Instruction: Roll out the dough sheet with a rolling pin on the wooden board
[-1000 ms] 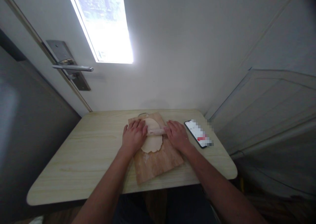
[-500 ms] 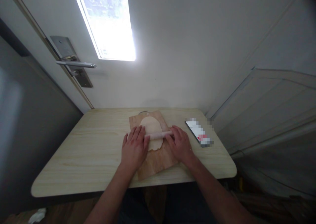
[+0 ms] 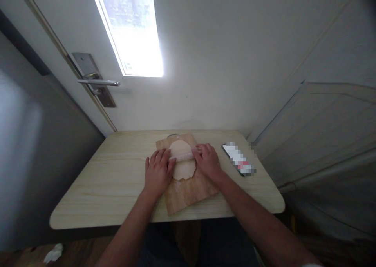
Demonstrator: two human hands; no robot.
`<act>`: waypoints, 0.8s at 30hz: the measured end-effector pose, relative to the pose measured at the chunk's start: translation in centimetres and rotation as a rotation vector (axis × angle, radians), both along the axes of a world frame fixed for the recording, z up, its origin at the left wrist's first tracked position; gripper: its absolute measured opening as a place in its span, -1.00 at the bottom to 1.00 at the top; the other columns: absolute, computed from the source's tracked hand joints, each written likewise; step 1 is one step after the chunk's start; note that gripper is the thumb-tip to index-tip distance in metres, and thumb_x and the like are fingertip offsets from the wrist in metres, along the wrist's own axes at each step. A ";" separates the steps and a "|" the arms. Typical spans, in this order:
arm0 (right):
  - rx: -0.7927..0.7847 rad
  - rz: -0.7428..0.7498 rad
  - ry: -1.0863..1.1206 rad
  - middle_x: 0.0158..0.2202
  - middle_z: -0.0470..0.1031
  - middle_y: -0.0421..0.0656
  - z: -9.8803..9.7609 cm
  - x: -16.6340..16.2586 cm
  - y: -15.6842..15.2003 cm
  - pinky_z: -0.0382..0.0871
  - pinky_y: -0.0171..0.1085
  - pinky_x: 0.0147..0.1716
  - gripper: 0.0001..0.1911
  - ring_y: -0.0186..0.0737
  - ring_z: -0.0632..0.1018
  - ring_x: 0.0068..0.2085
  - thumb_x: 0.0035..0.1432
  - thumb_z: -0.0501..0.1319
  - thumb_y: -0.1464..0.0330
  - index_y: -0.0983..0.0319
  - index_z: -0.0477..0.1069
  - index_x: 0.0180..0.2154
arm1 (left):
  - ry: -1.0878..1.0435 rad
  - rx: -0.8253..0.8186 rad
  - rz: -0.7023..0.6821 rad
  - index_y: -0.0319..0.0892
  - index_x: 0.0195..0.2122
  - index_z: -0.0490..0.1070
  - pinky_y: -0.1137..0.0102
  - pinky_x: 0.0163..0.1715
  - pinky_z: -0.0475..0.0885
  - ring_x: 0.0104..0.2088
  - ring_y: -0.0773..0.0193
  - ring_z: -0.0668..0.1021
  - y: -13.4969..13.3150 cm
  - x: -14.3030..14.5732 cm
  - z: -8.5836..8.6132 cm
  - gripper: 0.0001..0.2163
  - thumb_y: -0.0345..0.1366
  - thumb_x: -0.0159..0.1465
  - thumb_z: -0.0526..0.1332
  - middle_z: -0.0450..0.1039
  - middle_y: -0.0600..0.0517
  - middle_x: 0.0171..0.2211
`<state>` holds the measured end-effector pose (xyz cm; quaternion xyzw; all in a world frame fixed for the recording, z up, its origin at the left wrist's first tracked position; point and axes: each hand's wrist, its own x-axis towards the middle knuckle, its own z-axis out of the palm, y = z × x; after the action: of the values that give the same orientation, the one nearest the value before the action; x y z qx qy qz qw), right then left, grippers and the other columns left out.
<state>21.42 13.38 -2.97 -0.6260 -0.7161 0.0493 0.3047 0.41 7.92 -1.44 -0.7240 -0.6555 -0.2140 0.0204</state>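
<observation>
A flat, pale sheet of dough (image 3: 184,171) with a wavy near edge lies on a wooden cutting board (image 3: 185,196). Across the dough rests a light rolling pin (image 3: 182,157), its right end slightly farther from me. My left hand (image 3: 158,169) is closed on the pin's left end, with the thumb along the near side. On the right end, my right hand (image 3: 208,159) is closed with the fingers over the pin. Both ends of the pin are partly hidden under my hands.
The board sits on a light wooden table (image 3: 117,180). A phone (image 3: 237,159), its screen pixelated, lies right of the board. Behind the table stands a white door with a metal handle (image 3: 100,82) and a bright window pane (image 3: 138,43). A wall rises at right.
The rolling pin has moved a little away from me over the dough and tilted, its right end now farther off. My right hand has shifted forward and left with it. The view has shifted slightly.
</observation>
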 end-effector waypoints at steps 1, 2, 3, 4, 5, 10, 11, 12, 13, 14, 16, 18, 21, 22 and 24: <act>-0.016 -0.019 -0.026 -0.07 0.54 -0.03 0.1 -0.2 0.0 0.32 -0.13 0.03 -0.66 -0.05 0.50 -0.02 0.38 0.12 0.15 0.21 0.53 -0.03 | 0.012 -0.019 -0.001 -0.09 0.24 0.34 -0.13 0.26 0.22 0.31 -0.05 0.32 0.2 -0.2 0.2 -0.57 -0.09 0.47 -0.08 0.35 -0.12 0.30; -0.029 -0.039 -0.051 -0.06 0.54 -0.03 0.2 -0.4 0.1 0.31 -0.12 0.03 -0.66 -0.04 0.49 -0.01 0.38 0.12 0.15 0.20 0.53 -0.04 | 0.025 -0.039 -0.003 -0.09 0.24 0.34 -0.16 0.26 0.20 0.31 -0.05 0.32 0.5 -0.3 0.4 -0.56 -0.08 0.47 -0.08 0.34 -0.11 0.30; -0.042 -0.057 -0.073 -0.05 0.54 -0.03 0.4 -0.6 0.2 0.31 -0.12 0.02 -0.66 -0.03 0.49 0.00 0.38 0.12 0.15 0.19 0.53 -0.03 | 0.039 -0.061 -0.005 -0.08 0.23 0.35 -0.19 0.27 0.18 0.32 -0.05 0.31 0.8 -0.4 0.7 -0.56 -0.07 0.47 -0.09 0.35 -0.10 0.30; -0.052 -0.069 -0.088 -0.04 0.53 -0.03 0.6 -0.7 0.3 0.31 -0.13 0.02 -0.67 -0.03 0.49 0.01 0.38 0.12 0.16 0.19 0.53 -0.02 | 0.051 -0.083 -0.002 -0.07 0.22 0.36 -0.21 0.27 0.16 0.32 -0.05 0.32 1.1 -0.5 1.0 -0.56 -0.06 0.47 -0.09 0.36 -0.10 0.29; -0.061 -0.074 -0.096 -0.03 0.53 -0.03 0.8 -0.8 0.6 0.31 -0.14 0.01 -0.67 -0.04 0.49 0.01 0.37 0.12 0.18 0.19 0.52 -0.01 | 0.063 -0.103 0.007 -0.06 0.21 0.38 -0.23 0.28 0.14 0.31 -0.05 0.33 1.4 -0.4 1.3 -0.57 -0.06 0.46 -0.08 0.37 -0.10 0.28; -0.098 -0.039 -0.114 -0.01 0.52 0.00 1.5 -1.2 2.0 0.32 -0.22 0.00 -0.65 -0.11 0.52 0.00 0.38 0.10 0.23 0.23 0.49 0.06 | 0.091 -0.111 0.091 -0.09 0.19 0.39 -0.19 0.25 0.18 0.25 -0.06 0.39 3.2 0.7 2.0 -0.59 -0.11 0.45 -0.06 0.40 -0.13 0.25; -0.096 -0.037 -0.119 -0.02 0.53 0.00 1.4 -1.3 2.1 0.32 -0.23 0.00 -0.65 -0.11 0.52 -0.01 0.38 0.09 0.24 0.23 0.49 0.05 | 0.091 -0.108 0.110 -0.08 0.16 0.41 -0.17 0.22 0.22 0.21 -0.06 0.43 3.5 1.0 2.0 -0.59 -0.11 0.45 -0.08 0.44 -0.13 0.21; -0.090 -0.035 -0.125 -0.03 0.53 0.00 1.3 -1.3 2.1 0.32 -0.24 0.01 -0.65 -0.12 0.52 -0.01 0.39 0.08 0.25 0.24 0.50 0.04 | 0.095 -0.100 0.124 -0.08 0.13 0.43 -0.15 0.20 0.25 0.18 -0.06 0.45 3.7 1.1 1.9 -0.59 -0.11 0.46 -0.09 0.47 -0.13 0.18; -0.082 -0.034 -0.130 -0.03 0.53 0.00 1.2 -1.3 2.0 0.31 -0.24 0.01 -0.66 -0.13 0.53 -0.02 0.39 0.06 0.26 0.24 0.51 0.03 | 0.102 -0.088 0.128 -0.07 0.10 0.45 -0.12 0.18 0.28 0.15 -0.05 0.47 4.0 1.2 1.7 -0.59 -0.11 0.46 -0.10 0.49 -0.13 0.15; -0.074 -0.034 -0.134 -0.03 0.53 -0.01 1.1 -1.4 1.9 0.31 -0.24 0.00 -0.66 -0.13 0.53 -0.03 0.40 0.05 0.26 0.24 0.51 0.02 | 0.113 -0.073 0.120 -0.07 0.09 0.46 -0.10 0.16 0.29 0.14 -0.05 0.47 4.2 1.2 1.6 -0.59 -0.11 0.46 -0.11 0.50 -0.12 0.14; -0.063 -0.039 -0.143 -0.02 0.53 -0.03 0.9 -1.4 1.8 0.32 -0.24 -0.01 -0.66 -0.14 0.54 -0.05 0.40 0.05 0.27 0.22 0.51 0.01 | 0.135 -0.047 0.087 -0.07 0.08 0.47 -0.09 0.16 0.29 0.15 -0.05 0.45 4.6 0.9 1.4 -0.59 -0.11 0.46 -0.11 0.49 -0.10 0.15; -0.066 -0.046 -0.156 -0.02 0.53 -0.04 0.9 -1.4 1.8 0.32 -0.24 -0.02 -0.67 -0.14 0.54 -0.05 0.40 0.04 0.27 0.21 0.51 0.01 | 0.155 -0.046 0.052 -0.06 0.07 0.47 -0.10 0.16 0.29 0.16 -0.06 0.44 5.3 0.4 1.4 -0.60 -0.11 0.46 -0.10 0.48 -0.08 0.16; -0.093 -0.055 -0.168 -0.02 0.53 -0.03 1.1 -1.6 2.3 0.32 -0.24 -0.01 -0.67 -0.13 0.54 -0.04 0.39 0.05 0.28 0.22 0.50 0.02 | 0.173 -0.071 0.025 -0.05 0.07 0.47 -0.08 0.15 0.31 0.16 -0.06 0.44 6.5 -0.3 1.4 -0.60 -0.11 0.45 -0.09 0.49 -0.05 0.15; -0.106 -0.055 -0.169 -0.01 0.53 -0.02 1.2 -1.7 2.6 0.33 -0.24 -0.02 -0.67 -0.13 0.54 -0.03 0.38 0.06 0.29 0.23 0.49 0.03 | 0.174 -0.081 0.021 -0.05 0.07 0.48 -0.05 0.14 0.32 0.16 -0.05 0.44 6.9 -0.5 1.4 -0.60 -0.11 0.45 -0.09 0.49 -0.05 0.15; -0.123 -0.058 -0.169 -0.01 0.53 -0.02 1.4 -1.8 3.0 0.33 -0.25 -0.04 -0.67 -0.14 0.54 -0.04 0.38 0.06 0.29 0.24 0.49 0.03 | 0.171 -0.105 0.016 -0.05 0.07 0.48 0.00 0.12 0.35 0.15 -0.04 0.44 7.6 -0.7 1.4 -0.60 -0.11 0.45 -0.09 0.48 -0.04 0.16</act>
<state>19.59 16.36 -1.61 -0.6658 -0.7166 0.0312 0.2055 -0.27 15.53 -0.04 -0.7344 -0.6674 -0.1167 0.0399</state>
